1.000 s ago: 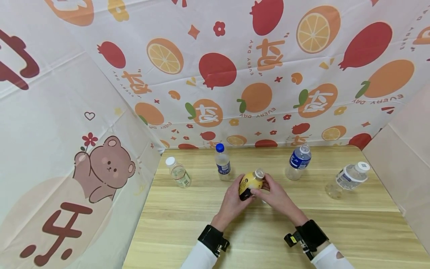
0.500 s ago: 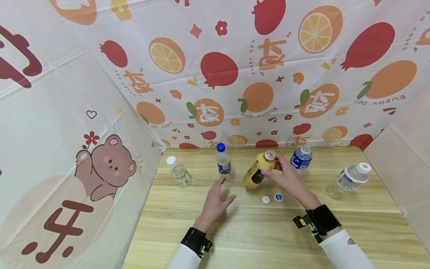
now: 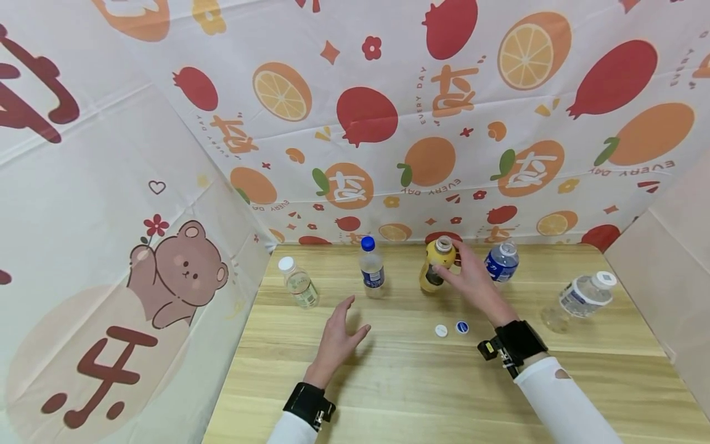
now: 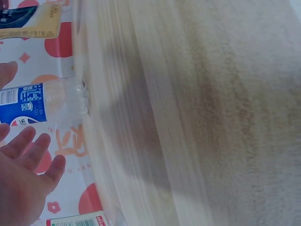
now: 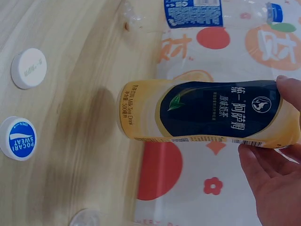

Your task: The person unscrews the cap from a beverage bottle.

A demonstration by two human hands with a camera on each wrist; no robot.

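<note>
In the head view my right hand (image 3: 473,279) grips a yellow milk tea bottle (image 3: 431,276) by its upper part, the uncapped mouth facing up. Its dark label (image 5: 221,113) with a green leaf fills the right wrist view, and the bottle's base looks close to the tabletop; whether it touches I cannot tell. My left hand (image 3: 336,338) hovers over the table with fingers spread and nothing in them. Nearest to it stands a clear bottle with a blue cap (image 3: 372,271). Two loose caps, one white (image 3: 440,331) and one blue and white (image 3: 462,327), lie in front of the milk tea bottle.
At the left stands a clear bottle with a white cap (image 3: 299,285). An uncapped bottle with a blue label (image 3: 501,265) is just right of my right hand. Another clear bottle with a white cap (image 3: 582,297) stands farther right. Printed cloth (image 3: 310,142) walls the table's back.
My left hand has let go of the milk tea bottle and drawn back to the left. The right hand has carried the bottle toward the back, uncovering the two caps.
</note>
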